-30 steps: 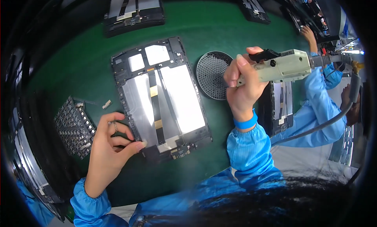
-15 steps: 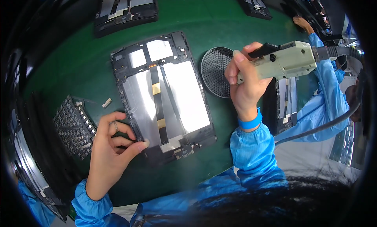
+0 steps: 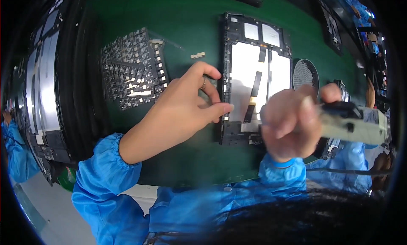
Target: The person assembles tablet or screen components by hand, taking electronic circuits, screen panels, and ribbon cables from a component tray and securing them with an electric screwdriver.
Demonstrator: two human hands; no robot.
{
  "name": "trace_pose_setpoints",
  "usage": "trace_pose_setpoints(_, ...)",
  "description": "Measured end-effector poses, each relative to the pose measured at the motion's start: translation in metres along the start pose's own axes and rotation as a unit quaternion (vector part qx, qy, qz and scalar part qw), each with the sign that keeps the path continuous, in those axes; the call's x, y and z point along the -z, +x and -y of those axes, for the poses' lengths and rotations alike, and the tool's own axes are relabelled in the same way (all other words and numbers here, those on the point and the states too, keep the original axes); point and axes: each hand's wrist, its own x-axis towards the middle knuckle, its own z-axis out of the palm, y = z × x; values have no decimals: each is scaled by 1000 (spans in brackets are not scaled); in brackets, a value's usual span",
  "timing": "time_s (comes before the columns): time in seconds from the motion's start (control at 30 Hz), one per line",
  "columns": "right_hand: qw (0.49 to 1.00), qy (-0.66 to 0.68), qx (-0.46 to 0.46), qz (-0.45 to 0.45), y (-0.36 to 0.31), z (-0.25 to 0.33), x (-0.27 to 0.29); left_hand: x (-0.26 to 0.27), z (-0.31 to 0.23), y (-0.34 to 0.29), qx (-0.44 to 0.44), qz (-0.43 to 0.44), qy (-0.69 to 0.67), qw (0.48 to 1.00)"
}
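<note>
An opened tablet housing (image 3: 240, 90) lies flat on the green bench, with silvery plates, dark flex strips and a black frame. My left hand (image 3: 180, 98) grips its left edge, thumb on top of the frame and the other fingers curled along the side. Over the lower right part of the housing, my right hand (image 3: 292, 124) is closed round a pale grey-green electric screwdriver (image 3: 358, 126) with a black lever. Motion blurs that hand, and the driver's tip is hidden. Behind it stands a round dimpled dish (image 3: 305, 75), partly covered by the hand.
Small circuit boards (image 3: 135, 67) are piled left of the housing, near a small loose part (image 3: 197, 55). A stack of similar housings (image 3: 44, 88) stands at far left. Another housing (image 3: 328, 24) lies at far right. The driver's cable (image 3: 347, 171) crosses the right side.
The view has turned, so the bench things appear farther right. My right hand and the screwdriver have come from beside the dish to over the housing's lower right. My left hand keeps its grip.
</note>
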Motion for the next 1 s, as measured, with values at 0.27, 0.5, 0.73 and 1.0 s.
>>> trace_pose_setpoints(0.27,988,-32,-44,143,-14,-18,-15,4,14,0,-64,-14,31,997)
trace_pose_setpoints(0.5,985,-30,-31,169,-14,-27,-17,5,22,0,-103,-34,60,992)
trace_pose_setpoints(0.73,989,-80,-48,118,-16,-24,-23,4,23,0,-101,-28,56,993)
trace_pose_setpoints(1.0,986,-129,-49,92,-8,-20,-21,-2,7,4,-89,-22,78,993)
